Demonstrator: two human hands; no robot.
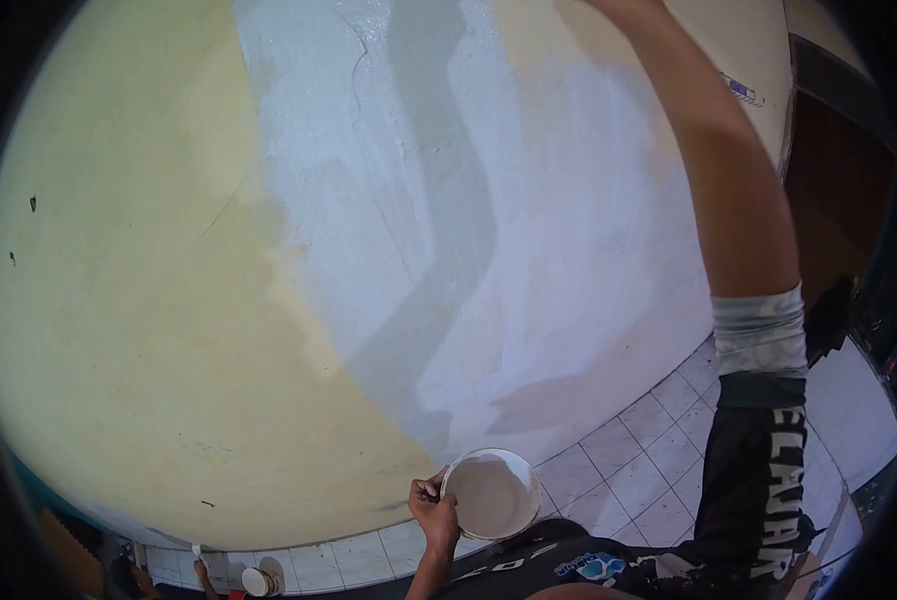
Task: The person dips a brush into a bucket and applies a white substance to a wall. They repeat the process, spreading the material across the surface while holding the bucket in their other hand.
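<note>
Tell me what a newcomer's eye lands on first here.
The wall fills most of the view. It is cream-yellow on the left, with a broad patch of white paint across the middle and right. At bottom centre the left hand grips a round white bowl by its rim. The right arm reaches up along the right side, and its hand is out of frame at the top.

The wall [118,300] showed pale yellow at nine o'clock, and a white painted patch [528,200] ran from twelve down to five! The bowl [490,495] at six was white, inside too. At four, the floor tiles [633,480] were white with grey grid lines. The sleeve [758,480] was black with white lettering, its cuff [760,335] pale grey.
</note>
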